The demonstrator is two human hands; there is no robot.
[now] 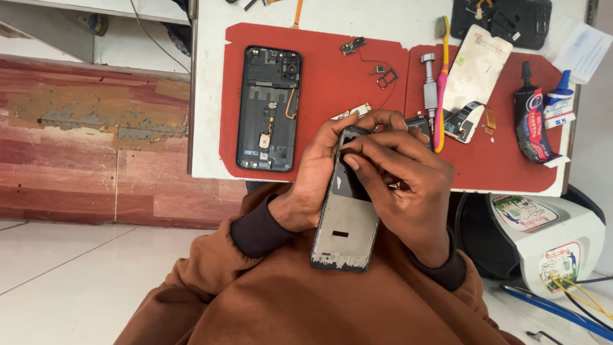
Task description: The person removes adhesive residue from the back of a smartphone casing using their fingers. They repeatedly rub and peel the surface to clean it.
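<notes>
You hold a dark, flat phone frame with a grey metal inner plate [348, 220] between both hands, above your lap and just in front of the near edge of the white table [207, 96]. Your left hand [319, 176] grips the frame from its left side: the palm is behind the left edge and the fingers wrap over the top end, so this hand is closed on the frame. Your right hand [408, 185] lies over the upper right part of the frame, its fingers bent together, and the thumb presses on the dark upper area of the inner face. This hand is also closed on the frame; I cannot tell if it holds some small thing too.

The long axis of the frame runs away from you and toward you, with a small tilt: the top end points to the table and a little to the right, the bottom end points down to your brown sleeves and a little to the left. The inner face is turned up to the camera. The lower half is free of both hands.

On the table lies a red mat [332, 83]. On it, well apart to the left of your hands, is a black opened phone back with a small gold part [269, 107], its long axis nearly the same as the frame. To the right are a yellow and pink toothbrush [441, 83], a white phone panel [476, 70] and a dark tube of glue [531, 115].
</notes>
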